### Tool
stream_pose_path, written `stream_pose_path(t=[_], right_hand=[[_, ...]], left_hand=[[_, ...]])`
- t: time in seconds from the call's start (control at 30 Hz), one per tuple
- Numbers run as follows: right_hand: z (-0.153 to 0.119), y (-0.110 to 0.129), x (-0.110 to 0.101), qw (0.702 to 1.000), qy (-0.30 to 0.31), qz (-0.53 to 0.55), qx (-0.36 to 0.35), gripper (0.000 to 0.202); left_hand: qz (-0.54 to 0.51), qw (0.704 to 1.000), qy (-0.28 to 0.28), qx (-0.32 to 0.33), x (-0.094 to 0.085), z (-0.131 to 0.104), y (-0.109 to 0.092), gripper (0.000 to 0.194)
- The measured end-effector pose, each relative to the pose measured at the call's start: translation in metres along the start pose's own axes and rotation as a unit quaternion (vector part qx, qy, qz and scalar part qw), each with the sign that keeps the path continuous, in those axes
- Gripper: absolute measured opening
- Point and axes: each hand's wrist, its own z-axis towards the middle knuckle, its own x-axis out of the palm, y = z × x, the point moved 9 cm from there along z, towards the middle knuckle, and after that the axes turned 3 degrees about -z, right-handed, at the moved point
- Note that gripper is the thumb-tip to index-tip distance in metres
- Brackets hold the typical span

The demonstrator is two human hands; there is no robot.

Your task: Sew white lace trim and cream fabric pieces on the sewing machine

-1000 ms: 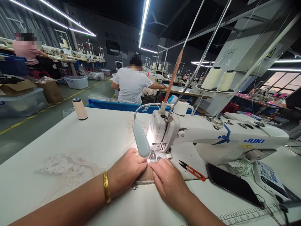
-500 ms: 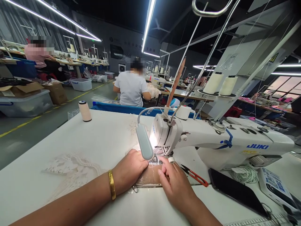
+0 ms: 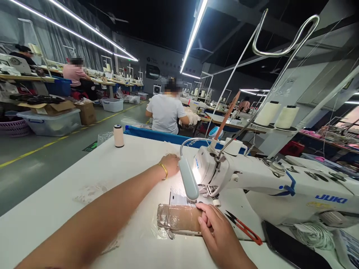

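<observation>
My left hand point(image 3: 170, 164), with a gold bracelet on its wrist, reaches over the white table to the left of the sewing machine point(image 3: 206, 164). Its fingertips are partly behind the grey lamp point(image 3: 188, 179) and blurred, close to some pale lace point(image 3: 168, 148). My right hand point(image 3: 217, 228) rests beside the brown, plastic-covered plate point(image 3: 182, 218) below the needle area. Its index finger points forward and its thumb is apart, with nothing visible between them. Pale lace point(image 3: 91, 191) lies to the left, partly hidden by my left forearm.
Orange thread snips point(image 3: 248, 231) and a black phone point(image 3: 291, 246) lie right of my right hand. A peach thread spool point(image 3: 119, 136) stands at the table's far left corner. Ahead, a person in a white shirt point(image 3: 165, 114) sits facing away.
My left hand has left the plate by the needle and moved forward, uncovering the plate's left part. My right hand stays by the machine. The view has shifted left.
</observation>
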Motion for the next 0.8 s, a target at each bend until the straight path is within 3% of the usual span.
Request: stream_pose_path(t=[0.1,0.2,0.33,0.43,0.5,0.6,0.7,0.8], right_hand=[[-0.002,-0.004,0.0,1.0,0.014,0.003,0.008,0.027],[-0.004,0.0,-0.004,1.0,-0.003,-0.011,-0.02,0.024],[-0.005,0.01,-0.008,0.996,-0.03,-0.026,-0.075,0.025],[-0.004,0.023,-0.008,0.991,-0.033,-0.037,-0.123,0.025],[-0.005,0.029,-0.009,0.988,-0.032,-0.049,-0.143,0.025],[-0.008,0.031,-0.009,0.986,-0.032,-0.066,-0.149,0.024],[-0.011,0.026,-0.004,0.989,-0.017,-0.069,-0.128,0.022],[-0.014,0.023,-0.003,0.992,-0.015,-0.05,-0.113,0.019]], left_hand=[[0.018,0.999,0.01,-0.039,-0.015,0.008,0.006,0.038],[0.024,0.999,-0.002,-0.039,-0.046,-0.014,0.005,0.04],[0.03,0.998,-0.003,-0.049,-0.094,-0.087,0.009,0.034],[0.027,0.996,0.011,-0.081,-0.113,-0.156,0.013,0.026],[0.021,0.995,0.026,-0.097,-0.111,-0.197,0.013,0.021],[0.051,0.991,0.058,-0.108,-0.09,-0.237,0.013,0.018],[0.119,0.987,0.072,-0.083,-0.065,-0.251,0.007,0.012],[0.163,0.982,0.07,-0.068,-0.05,-0.25,0.004,0.012]])
